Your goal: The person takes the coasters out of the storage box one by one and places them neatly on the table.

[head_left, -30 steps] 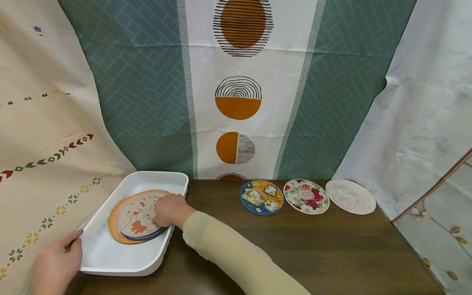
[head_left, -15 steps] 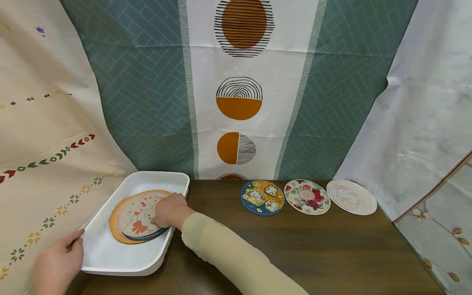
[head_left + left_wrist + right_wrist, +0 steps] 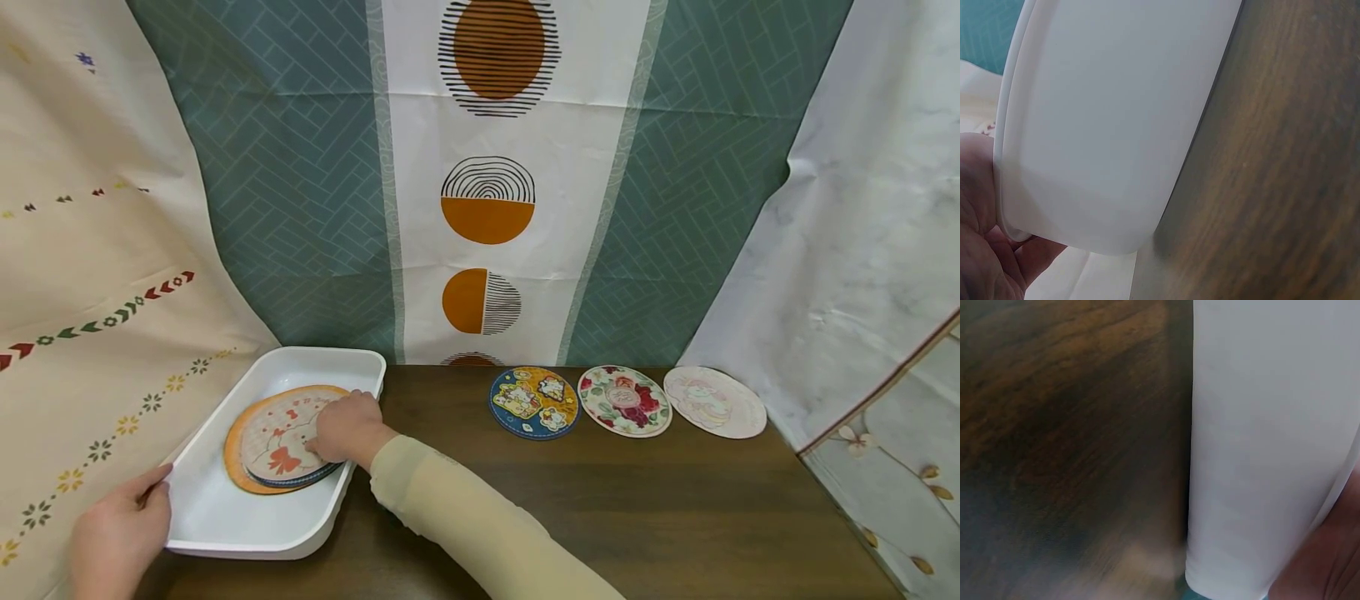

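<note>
A white tray (image 3: 247,525) stands at the left and holds a small stack of round mats. Uppermost lies a pale mat (image 3: 273,446) with a red bow print; a dark blue rim shows beneath it, and below that an orange mat (image 3: 232,467). My left hand (image 3: 123,521) grips the tray's near left edge, thumb and fingers around its rim, as the left wrist view shows too. Over the tray's right side reaches my right hand (image 3: 348,427), fingers curled at the right edge of the pale mat. Its fingertips are largely hidden.
To the right, a blue and orange mat (image 3: 534,403), a rose-printed mat (image 3: 624,402) and a pale pink mat (image 3: 715,402) lie in a row along the back of the dark wooden table (image 3: 600,508). Patterned cloths (image 3: 322,208) hang behind and at both sides.
Both hands, the tray and the mats keep nearly the same places. Only the head view shifts slightly.
</note>
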`<action>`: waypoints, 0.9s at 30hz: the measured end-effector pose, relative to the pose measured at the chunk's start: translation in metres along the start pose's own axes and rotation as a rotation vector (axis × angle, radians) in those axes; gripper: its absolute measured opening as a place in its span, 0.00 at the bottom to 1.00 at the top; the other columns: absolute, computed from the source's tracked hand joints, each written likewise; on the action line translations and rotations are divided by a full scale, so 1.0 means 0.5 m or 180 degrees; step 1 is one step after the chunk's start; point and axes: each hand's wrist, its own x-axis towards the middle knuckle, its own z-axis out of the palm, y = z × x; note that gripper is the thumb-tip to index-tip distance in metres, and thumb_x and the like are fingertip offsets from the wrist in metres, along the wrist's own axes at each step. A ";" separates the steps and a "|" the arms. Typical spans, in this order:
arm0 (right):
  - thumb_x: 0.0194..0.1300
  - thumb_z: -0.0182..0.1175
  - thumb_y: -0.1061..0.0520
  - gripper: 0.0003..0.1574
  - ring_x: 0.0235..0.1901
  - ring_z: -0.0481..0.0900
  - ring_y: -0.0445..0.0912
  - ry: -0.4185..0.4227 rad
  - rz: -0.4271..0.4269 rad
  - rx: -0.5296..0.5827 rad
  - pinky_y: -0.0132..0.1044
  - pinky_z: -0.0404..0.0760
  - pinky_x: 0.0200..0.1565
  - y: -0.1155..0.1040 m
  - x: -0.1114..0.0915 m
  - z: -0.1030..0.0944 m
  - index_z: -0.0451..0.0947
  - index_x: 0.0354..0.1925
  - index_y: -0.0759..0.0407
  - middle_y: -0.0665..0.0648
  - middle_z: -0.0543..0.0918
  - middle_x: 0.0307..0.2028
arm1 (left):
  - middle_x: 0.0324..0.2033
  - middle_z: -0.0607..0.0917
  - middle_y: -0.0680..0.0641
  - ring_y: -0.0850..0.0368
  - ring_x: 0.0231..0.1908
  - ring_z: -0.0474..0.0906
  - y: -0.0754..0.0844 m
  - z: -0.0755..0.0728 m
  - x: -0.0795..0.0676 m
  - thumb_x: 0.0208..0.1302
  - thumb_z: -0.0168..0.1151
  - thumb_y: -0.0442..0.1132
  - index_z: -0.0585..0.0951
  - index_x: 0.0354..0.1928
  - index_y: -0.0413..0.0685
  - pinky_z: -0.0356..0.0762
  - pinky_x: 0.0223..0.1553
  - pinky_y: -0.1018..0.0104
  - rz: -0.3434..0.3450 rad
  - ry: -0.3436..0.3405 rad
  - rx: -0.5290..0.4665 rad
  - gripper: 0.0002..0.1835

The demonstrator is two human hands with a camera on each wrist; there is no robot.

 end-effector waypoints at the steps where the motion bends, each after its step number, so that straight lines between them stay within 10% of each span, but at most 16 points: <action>1: 0.76 0.55 0.19 0.33 0.48 0.77 0.41 0.0020 0.0004 0.0013 0.35 0.74 0.63 0.000 0.001 0.001 0.91 0.58 0.34 0.37 0.88 0.49 | 0.61 0.83 0.23 0.23 0.59 0.78 0.000 0.000 0.000 0.79 0.57 0.32 0.82 0.64 0.27 0.75 0.60 0.29 0.0009 0.0009 0.0003 0.19; 27: 0.75 0.68 0.34 0.29 0.35 0.75 0.39 0.0616 -0.0015 0.0655 0.33 0.82 0.39 0.019 -0.006 0.001 0.82 0.64 0.46 0.45 0.80 0.51 | 0.59 0.84 0.24 0.22 0.59 0.80 -0.001 0.003 0.000 0.78 0.58 0.33 0.83 0.63 0.27 0.76 0.59 0.29 -0.0051 0.0006 0.0098 0.19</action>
